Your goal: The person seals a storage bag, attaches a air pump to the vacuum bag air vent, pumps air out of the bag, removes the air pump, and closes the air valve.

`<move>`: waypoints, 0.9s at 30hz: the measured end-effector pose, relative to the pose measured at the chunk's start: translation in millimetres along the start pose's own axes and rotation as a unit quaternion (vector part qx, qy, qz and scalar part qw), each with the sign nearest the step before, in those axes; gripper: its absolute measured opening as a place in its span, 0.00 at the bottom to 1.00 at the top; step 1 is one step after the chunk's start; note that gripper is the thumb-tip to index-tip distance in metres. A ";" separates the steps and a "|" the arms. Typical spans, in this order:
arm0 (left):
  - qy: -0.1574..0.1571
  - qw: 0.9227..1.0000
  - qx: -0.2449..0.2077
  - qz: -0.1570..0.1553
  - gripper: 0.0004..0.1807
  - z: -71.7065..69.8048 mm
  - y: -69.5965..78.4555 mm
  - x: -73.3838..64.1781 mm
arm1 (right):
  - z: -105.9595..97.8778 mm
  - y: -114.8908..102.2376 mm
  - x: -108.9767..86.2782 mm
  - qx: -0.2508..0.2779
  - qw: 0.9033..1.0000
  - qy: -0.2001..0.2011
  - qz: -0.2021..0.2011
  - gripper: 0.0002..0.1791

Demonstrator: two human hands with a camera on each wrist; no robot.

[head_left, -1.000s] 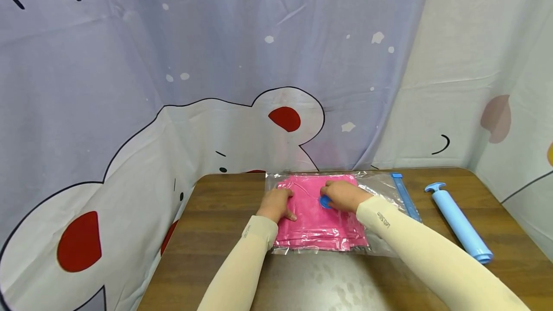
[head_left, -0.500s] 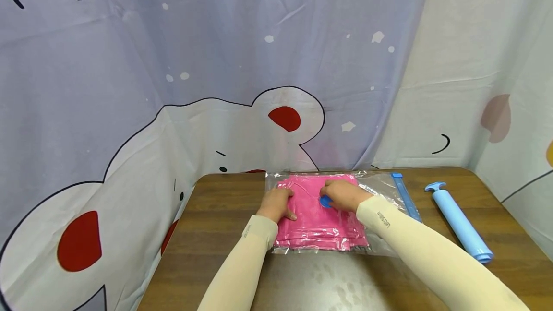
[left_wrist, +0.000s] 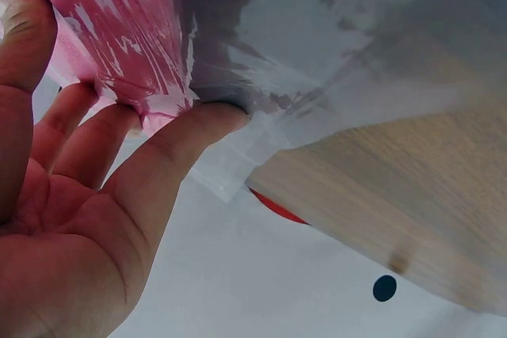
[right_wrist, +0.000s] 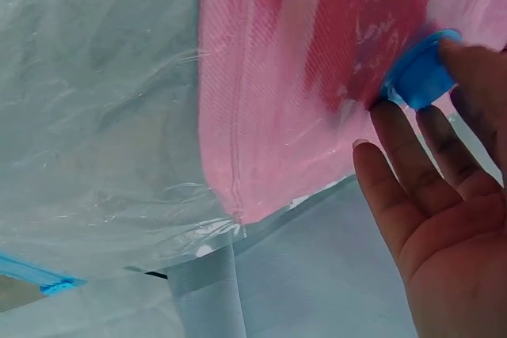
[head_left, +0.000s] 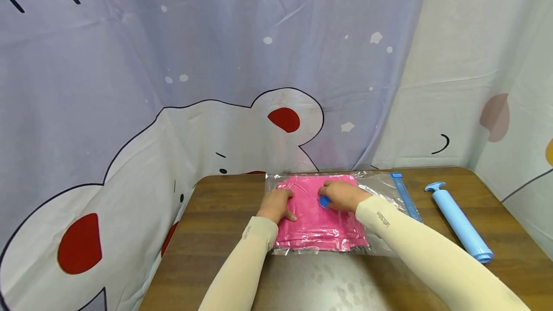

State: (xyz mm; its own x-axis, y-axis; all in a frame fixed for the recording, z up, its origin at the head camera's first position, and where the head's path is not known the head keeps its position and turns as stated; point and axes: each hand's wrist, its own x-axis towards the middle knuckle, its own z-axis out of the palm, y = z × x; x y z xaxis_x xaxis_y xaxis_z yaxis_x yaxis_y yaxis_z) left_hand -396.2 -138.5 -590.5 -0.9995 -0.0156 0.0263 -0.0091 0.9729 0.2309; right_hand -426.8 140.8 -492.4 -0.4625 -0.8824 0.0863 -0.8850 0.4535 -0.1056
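A clear plastic vacuum bag (head_left: 380, 184) lies flat on the table with folded pink cloth (head_left: 311, 227) inside. Its round blue valve cap (head_left: 325, 201) sits on top of the pink part; in the right wrist view this cap (right_wrist: 424, 73) has the thumb on one side and fingers on the other. My right hand (head_left: 343, 196) pinches it. At the bag's left side, my left hand (head_left: 274, 205) rests with thumb and fingers spread on the plastic. Seen from the left wrist, extended fingertips (left_wrist: 230, 116) touch the wrinkled film at its edge.
A light blue hand pump (head_left: 462, 224) lies to the right of the bag. A blue slider strip (head_left: 406, 197) runs along the bag's right end. Behind the wooden table (head_left: 207, 234) hangs a printed curtain (head_left: 216, 52).
My right hand and the blue valve cap have shifted very slightly left. The left hand, bag and pump stay in place.
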 end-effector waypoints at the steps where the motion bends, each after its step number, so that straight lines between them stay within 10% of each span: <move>1: -0.001 1.000 0.001 0.000 0.54 1.2 -0.2 -0.1 | -0.1 -0.6 -0.3 0.003 1.000 -0.002 0.001 0.13; 27: 0.002 1.000 0.007 0.001 0.55 4.4 -1.3 2.5 | -1.6 -3.4 -2.9 0.009 1.000 0.004 -0.003 0.08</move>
State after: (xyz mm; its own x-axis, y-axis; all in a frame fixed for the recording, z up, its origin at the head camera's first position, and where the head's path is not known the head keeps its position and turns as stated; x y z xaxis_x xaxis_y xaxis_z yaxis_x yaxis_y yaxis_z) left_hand -398.8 -138.8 -595.0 -0.9994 -0.0138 0.0307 -0.0069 0.9762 0.2166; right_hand -422.5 142.0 -490.8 -0.4583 -0.8838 0.0944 -0.8863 0.4465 -0.1226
